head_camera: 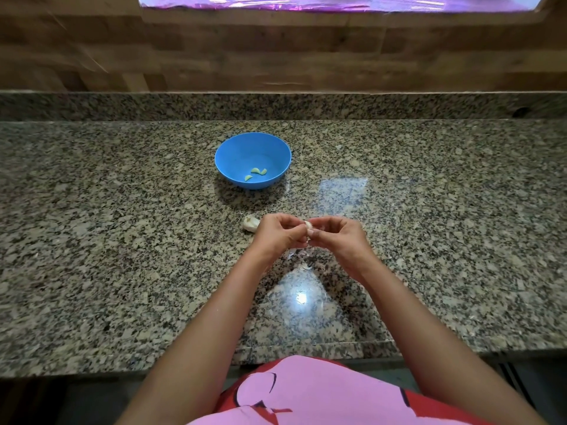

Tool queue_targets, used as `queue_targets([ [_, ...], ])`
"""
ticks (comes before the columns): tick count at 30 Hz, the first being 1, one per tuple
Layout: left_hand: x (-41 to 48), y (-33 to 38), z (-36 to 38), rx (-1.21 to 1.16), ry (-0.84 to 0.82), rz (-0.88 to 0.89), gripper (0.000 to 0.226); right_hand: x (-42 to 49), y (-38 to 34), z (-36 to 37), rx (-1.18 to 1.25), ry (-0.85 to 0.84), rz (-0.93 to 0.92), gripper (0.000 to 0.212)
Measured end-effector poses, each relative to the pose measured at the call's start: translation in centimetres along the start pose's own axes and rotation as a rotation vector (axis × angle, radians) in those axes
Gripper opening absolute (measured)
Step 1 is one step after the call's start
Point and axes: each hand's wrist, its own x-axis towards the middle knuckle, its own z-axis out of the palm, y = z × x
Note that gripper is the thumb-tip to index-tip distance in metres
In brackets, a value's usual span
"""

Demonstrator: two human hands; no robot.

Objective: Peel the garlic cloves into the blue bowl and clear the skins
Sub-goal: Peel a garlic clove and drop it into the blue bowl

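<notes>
A blue bowl [233, 154] stands on the granite counter with three peeled cloves [256, 173] in its bottom. In front of it, my left hand [277, 234] and my right hand [336, 236] meet above the counter and pinch one garlic clove [308, 224] between their fingertips. A partly broken garlic bulb [250, 223] lies just left of my left hand. Papery skins [299, 254] lie on the counter under and behind my hands, partly hidden.
The granite counter [122, 240] stretches wide to both sides, with a raised granite ledge [276, 105] and a wooden wall behind. The counter's front edge [306, 352] is close to my body.
</notes>
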Motion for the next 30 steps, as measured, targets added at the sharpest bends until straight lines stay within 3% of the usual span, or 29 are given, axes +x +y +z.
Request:
queue_targets([
  [8,0.2,0.4,-0.1,-0.103,-0.001,-0.078,0.003,0.4,0.4,0.2,-0.069,0.064,-0.009,0.008],
  [14,0.2,0.6,0.1,-0.121,0.014,-0.079,0.015,0.5,0.5,0.2,-0.097,0.073,0.004,0.018],
  [20,0.2,0.6,0.5,-0.168,0.010,-0.095,0.007,0.3,-0.1,0.0,0.099,0.040,0.038,0.018],
  [30,-0.3,0.0,0.4,0.129,-0.012,-0.020,0.013,0.2,-0.3,-0.5,0.210,0.055,0.185,0.021],
])
